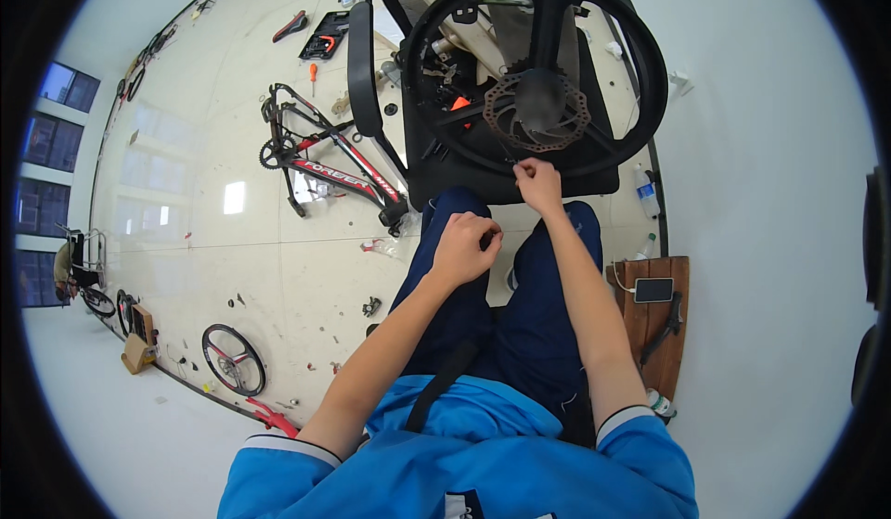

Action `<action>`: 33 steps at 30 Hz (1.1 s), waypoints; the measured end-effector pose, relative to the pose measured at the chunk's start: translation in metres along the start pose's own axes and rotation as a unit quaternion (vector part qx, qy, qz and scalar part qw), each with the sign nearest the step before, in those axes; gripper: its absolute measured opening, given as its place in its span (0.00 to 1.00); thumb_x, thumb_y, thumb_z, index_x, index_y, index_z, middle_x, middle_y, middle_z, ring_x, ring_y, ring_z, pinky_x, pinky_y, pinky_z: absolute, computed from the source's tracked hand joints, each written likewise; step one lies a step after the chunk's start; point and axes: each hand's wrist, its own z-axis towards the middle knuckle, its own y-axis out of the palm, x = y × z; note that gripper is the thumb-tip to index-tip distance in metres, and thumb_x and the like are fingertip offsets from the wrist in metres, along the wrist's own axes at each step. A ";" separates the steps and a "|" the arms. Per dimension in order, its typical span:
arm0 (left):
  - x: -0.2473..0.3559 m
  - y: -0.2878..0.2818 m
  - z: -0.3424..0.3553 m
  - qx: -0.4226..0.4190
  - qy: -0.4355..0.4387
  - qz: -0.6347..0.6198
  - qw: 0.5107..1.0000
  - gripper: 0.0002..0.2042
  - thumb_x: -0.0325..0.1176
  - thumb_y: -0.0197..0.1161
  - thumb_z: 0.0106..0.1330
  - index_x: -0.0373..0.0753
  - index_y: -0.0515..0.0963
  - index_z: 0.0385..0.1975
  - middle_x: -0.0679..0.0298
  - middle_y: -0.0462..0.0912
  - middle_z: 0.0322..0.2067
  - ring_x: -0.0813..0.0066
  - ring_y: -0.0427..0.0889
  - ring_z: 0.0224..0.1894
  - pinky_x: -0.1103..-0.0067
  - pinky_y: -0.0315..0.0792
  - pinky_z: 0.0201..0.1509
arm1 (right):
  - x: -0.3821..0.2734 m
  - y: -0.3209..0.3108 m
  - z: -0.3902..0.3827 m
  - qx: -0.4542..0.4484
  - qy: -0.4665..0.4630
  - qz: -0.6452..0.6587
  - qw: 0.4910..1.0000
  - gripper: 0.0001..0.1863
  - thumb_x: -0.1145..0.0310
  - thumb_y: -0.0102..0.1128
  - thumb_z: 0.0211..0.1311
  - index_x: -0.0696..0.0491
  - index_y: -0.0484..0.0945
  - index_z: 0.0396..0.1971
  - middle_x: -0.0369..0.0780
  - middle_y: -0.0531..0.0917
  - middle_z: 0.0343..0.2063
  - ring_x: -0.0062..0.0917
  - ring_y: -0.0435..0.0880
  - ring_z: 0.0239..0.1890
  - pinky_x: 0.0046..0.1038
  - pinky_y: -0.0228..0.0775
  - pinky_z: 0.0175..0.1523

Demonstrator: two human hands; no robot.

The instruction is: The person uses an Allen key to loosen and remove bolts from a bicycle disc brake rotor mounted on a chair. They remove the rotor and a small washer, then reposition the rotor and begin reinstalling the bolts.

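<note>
A black bicycle wheel (652, 83) with broad spokes lies over the seat of a black office chair (436, 174) in front of me. At its hub sits a metal brake disc (574, 134) full of holes, around a dark round centre. My right hand (540, 187) is at the wheel's near rim, thumb and fingers pinched. A thin dark piece seems to poke out from the fingertips toward the disc, too small to name. My left hand (464, 250) is curled above my left thigh, apart from the wheel. Whatever its fingers hold, if anything, is hidden.
Left of the chair, a red and black bicycle frame (325, 171) lies on the floor. Beyond it are an orange screwdriver (313, 76), a tool case (327, 37) and a saddle (290, 25). A phone (653, 290) rests on a wooden stool (670, 333) at right.
</note>
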 end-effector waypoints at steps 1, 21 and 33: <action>0.000 -0.001 -0.002 0.006 -0.007 0.000 1.000 0.02 0.30 0.66 0.56 0.40 0.81 0.26 0.67 0.81 0.22 0.68 0.79 0.30 0.72 0.68 0.44 | -0.008 -0.002 0.008 -0.016 0.001 -0.051 0.999 0.10 0.68 0.59 0.62 0.58 0.85 0.34 0.47 0.87 0.30 0.43 0.86 0.36 0.39 0.76 0.41; 0.002 0.000 0.002 0.016 -0.021 -0.024 0.999 0.02 0.30 0.66 0.56 0.40 0.82 0.26 0.67 0.82 0.22 0.70 0.78 0.28 0.74 0.66 0.42 | -0.086 -0.119 0.004 0.127 -0.118 0.082 0.981 0.11 0.72 0.67 0.55 0.59 0.82 0.38 0.43 0.86 0.33 0.25 0.86 0.35 0.24 0.77 0.41; 0.000 -0.003 -0.014 0.052 -0.014 -0.019 0.998 0.03 0.31 0.66 0.57 0.39 0.82 0.26 0.66 0.82 0.22 0.68 0.78 0.28 0.73 0.67 0.42 | -0.104 -0.130 0.026 0.135 -0.137 0.105 0.976 0.10 0.71 0.69 0.58 0.62 0.83 0.35 0.40 0.86 0.26 0.19 0.85 0.29 0.20 0.76 0.39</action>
